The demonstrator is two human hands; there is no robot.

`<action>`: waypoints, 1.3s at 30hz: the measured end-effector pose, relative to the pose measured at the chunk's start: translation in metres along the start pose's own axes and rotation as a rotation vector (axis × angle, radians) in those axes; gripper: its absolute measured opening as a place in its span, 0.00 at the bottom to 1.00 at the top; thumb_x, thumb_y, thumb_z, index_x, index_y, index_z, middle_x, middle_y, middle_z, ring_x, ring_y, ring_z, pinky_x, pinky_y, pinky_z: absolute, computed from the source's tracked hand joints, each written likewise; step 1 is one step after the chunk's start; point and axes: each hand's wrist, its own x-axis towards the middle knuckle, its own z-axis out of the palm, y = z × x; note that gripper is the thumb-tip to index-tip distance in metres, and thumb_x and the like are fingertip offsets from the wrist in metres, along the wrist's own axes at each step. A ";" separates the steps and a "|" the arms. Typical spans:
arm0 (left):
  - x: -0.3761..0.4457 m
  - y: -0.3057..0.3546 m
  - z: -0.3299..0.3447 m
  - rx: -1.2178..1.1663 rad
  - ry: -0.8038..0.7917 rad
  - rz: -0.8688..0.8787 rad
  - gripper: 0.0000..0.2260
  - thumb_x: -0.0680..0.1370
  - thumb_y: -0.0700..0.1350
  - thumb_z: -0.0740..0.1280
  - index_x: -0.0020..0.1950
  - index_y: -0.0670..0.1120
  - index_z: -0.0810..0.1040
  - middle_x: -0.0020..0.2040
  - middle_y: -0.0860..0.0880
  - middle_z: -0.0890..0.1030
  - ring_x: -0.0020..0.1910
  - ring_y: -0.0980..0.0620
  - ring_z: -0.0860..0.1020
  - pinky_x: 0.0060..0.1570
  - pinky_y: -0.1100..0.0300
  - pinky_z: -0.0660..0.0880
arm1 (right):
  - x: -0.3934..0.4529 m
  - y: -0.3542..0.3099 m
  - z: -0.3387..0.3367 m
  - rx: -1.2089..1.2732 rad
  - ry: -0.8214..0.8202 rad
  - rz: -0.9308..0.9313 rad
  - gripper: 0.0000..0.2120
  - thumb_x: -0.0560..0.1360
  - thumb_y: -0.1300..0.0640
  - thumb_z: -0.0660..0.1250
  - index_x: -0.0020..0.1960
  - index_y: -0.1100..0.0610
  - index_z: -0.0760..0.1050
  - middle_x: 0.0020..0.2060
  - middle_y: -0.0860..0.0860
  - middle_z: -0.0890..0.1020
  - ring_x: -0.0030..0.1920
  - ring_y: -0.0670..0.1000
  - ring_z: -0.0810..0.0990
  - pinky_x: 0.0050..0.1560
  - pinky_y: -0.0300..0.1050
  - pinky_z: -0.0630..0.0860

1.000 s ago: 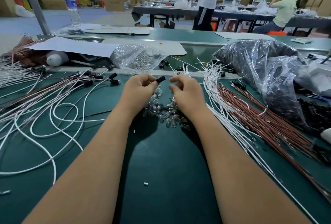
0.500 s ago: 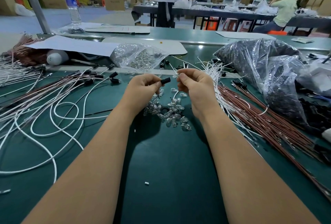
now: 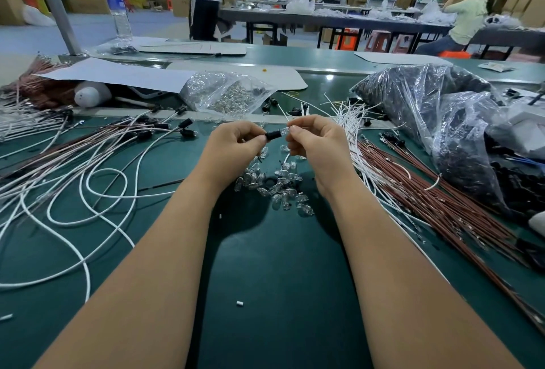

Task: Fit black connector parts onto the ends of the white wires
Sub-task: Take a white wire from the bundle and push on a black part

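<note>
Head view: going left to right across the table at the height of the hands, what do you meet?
Looped white wires → left hand → black connector → right hand → brown wires → bag of black parts.

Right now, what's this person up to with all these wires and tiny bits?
A person at a green table is assembling small parts. The left hand pinches a black connector, while the right hand brings a small clear piece to its end. A pile of clear bulbs lies under the hands; white wires and brown wires spread to either side.
</note>
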 end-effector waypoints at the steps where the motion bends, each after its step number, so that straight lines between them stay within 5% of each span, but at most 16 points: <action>1: 0.000 -0.001 0.000 0.003 0.002 0.003 0.06 0.77 0.39 0.67 0.42 0.45 0.81 0.34 0.45 0.77 0.31 0.54 0.70 0.31 0.68 0.67 | 0.000 0.000 0.000 -0.001 -0.004 0.000 0.04 0.76 0.67 0.66 0.46 0.61 0.79 0.34 0.53 0.81 0.33 0.46 0.79 0.36 0.37 0.77; 8: 0.001 -0.004 0.001 0.053 0.008 0.031 0.04 0.77 0.39 0.68 0.44 0.43 0.81 0.33 0.45 0.77 0.27 0.59 0.68 0.29 0.68 0.66 | 0.001 0.004 0.003 -0.009 -0.025 0.017 0.02 0.76 0.64 0.68 0.44 0.61 0.79 0.34 0.54 0.82 0.34 0.48 0.80 0.36 0.40 0.78; 17: 0.001 -0.005 0.000 0.055 -0.004 0.093 0.03 0.74 0.39 0.72 0.45 0.39 0.83 0.39 0.36 0.82 0.38 0.36 0.78 0.43 0.44 0.76 | 0.001 0.012 0.002 0.048 -0.027 0.097 0.04 0.77 0.65 0.66 0.43 0.63 0.76 0.31 0.54 0.80 0.28 0.45 0.78 0.32 0.36 0.76; 22: 0.000 -0.006 0.000 0.003 -0.051 0.048 0.05 0.75 0.40 0.72 0.44 0.37 0.83 0.34 0.39 0.81 0.32 0.51 0.73 0.36 0.59 0.70 | 0.000 0.012 0.001 0.046 -0.064 0.064 0.08 0.77 0.65 0.67 0.39 0.60 0.75 0.29 0.53 0.79 0.27 0.46 0.75 0.31 0.37 0.74; 39: -0.001 -0.006 -0.005 -0.091 -0.145 0.013 0.08 0.75 0.40 0.71 0.45 0.34 0.81 0.35 0.40 0.76 0.34 0.49 0.68 0.35 0.62 0.65 | -0.001 0.012 0.000 -0.032 -0.189 0.034 0.10 0.79 0.65 0.63 0.40 0.58 0.72 0.29 0.51 0.75 0.27 0.44 0.71 0.30 0.35 0.70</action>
